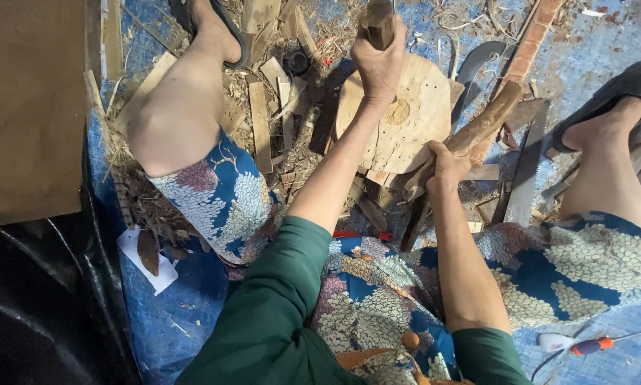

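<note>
The right hand (447, 165) clamps a stick (481, 128) slanted on the block (406, 117), steadying it. At top centre, the left hand (379, 60) is fisted around a handle (379, 21), probably a chopping tool.

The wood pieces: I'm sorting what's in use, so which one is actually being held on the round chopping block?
The long brown billet, gripped at its lower end by the right hand, leaning across the block; the pale offcuts lie loose on the ground.

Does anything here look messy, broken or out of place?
Yes. Wood offcuts and shavings lie strewn over the blue tarp around the wooden chopping block, and a curved blade lies loose among them, near the sandalled foot.
</note>
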